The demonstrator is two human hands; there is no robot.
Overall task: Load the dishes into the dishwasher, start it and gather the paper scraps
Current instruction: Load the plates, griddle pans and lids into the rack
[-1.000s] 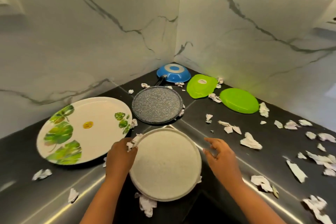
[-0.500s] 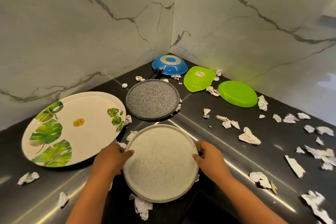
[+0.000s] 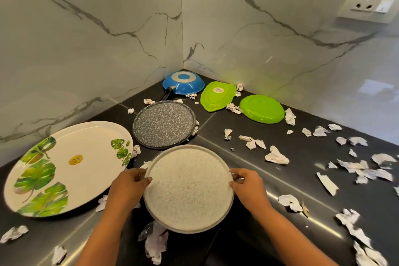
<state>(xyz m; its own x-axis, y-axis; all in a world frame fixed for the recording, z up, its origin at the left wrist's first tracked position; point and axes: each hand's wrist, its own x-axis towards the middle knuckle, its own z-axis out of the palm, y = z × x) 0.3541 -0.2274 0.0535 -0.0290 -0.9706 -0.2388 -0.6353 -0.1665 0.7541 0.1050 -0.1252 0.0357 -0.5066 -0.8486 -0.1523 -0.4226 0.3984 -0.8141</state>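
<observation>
Both hands are on the pale speckled plate (image 3: pixel 189 188): left hand (image 3: pixel 127 188) and right hand (image 3: pixel 248 188) each grip an opposite side of the rim. It's just on the near side of the dark speckled plate (image 3: pixel 164 124), and I can't tell if it's clear of the worktop (image 3: pixel 302 179) yet. It looks stiff and fairly light, maybe melamine, so it could chip if dropped. The matte finish shouldn't be slippery. A two-sided rim hold seems right. Paper scraps (image 3: pixel 155 242) poke out under its near edge.

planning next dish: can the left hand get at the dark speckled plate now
Probably not yet: the left hand grips the rim of the pale plate. The dark speckled plate lies beyond it, uncovered, so once freed it likely could.
</observation>
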